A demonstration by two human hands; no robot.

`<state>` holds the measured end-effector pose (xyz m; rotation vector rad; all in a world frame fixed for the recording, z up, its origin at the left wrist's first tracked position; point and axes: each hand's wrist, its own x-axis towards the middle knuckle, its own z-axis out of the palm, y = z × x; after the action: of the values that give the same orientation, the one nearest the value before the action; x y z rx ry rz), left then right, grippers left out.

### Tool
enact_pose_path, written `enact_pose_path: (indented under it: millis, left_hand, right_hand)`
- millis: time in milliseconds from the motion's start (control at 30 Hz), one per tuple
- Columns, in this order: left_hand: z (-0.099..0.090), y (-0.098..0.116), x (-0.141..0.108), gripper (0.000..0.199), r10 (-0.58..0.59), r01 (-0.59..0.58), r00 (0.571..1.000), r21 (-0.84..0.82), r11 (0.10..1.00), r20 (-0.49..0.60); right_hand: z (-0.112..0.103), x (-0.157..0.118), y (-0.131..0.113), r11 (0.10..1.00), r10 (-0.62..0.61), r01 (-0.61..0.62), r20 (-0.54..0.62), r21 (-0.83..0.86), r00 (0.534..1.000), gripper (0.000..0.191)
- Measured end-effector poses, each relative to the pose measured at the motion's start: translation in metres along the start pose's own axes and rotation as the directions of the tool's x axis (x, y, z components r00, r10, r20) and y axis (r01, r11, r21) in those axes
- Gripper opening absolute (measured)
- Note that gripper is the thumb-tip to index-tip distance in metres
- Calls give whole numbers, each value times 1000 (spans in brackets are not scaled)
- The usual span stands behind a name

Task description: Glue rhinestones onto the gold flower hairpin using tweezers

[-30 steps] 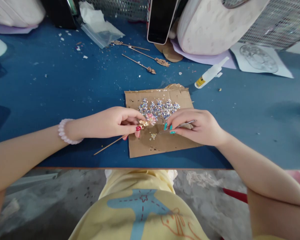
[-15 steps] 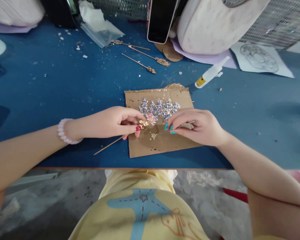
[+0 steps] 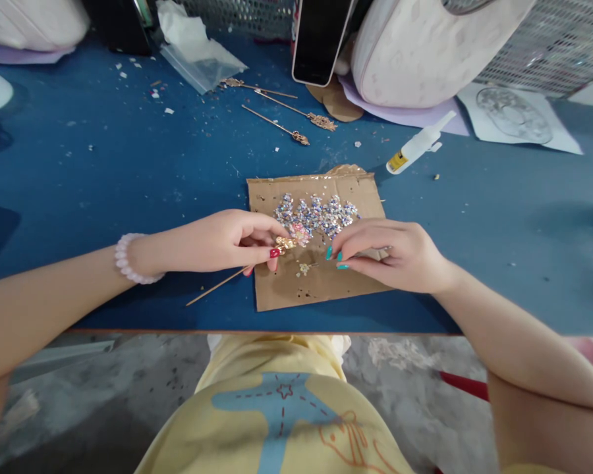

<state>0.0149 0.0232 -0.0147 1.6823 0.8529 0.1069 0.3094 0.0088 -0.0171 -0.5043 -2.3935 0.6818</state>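
Observation:
My left hand (image 3: 227,242) is closed around a gold hairpin (image 3: 285,243), whose thin stick points out to the lower left. A pink flower (image 3: 300,233) sits at the ornamental end of the hairpin. To the right, my right hand (image 3: 394,255) pinches slim metal tweezers (image 3: 375,252), mostly hidden by the fingers. Below and between the hands, a small pale flower-shaped piece (image 3: 303,268) lies on the cardboard (image 3: 277,293). Just beyond my fingertips is a spread of blue, white and silvery chips (image 3: 316,212).
Several gold hairpins (image 3: 277,124) lie farther back. A white glue bottle (image 3: 420,143) rests right of the cardboard. A phone (image 3: 321,43) stands upright before a pale bag (image 3: 425,52). At the back are a plastic bag (image 3: 200,66) and a printed sheet (image 3: 518,118).
My right hand has turned slightly and shifted a little down and right, so less of the tweezers shows. My left hand keeps its hold on the hairpin.

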Motion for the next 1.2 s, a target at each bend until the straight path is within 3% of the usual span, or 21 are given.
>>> enact_pose_path:
  millis: [733, 900, 1033, 1200]
  left_hand:
    - [0, 2, -1, 44, -5, 5, 1000, -1, 1000, -4]
    - [0, 1, -1, 44, 2, -2, 1000, -18, 1000, 0]
    - [0, 0, 1, 44, 5, -5, 1000, -12, 1000, 1]
    - [0, 0, 1, 45, 24, -24, 1000, -27, 999, 6]
  right_hand:
    - [-2, 0, -4, 1000, -3, 3, -16, -22, 1000, 12]
    - [-10, -4, -4, 1000, 19, -18, 58, -24, 998, 11]
    - [-12, -6, -5, 994, 108, -106, 166, -24, 980, 11]
    - [-6, -4, -8, 993, 120, -120, 165, -15, 979, 13]
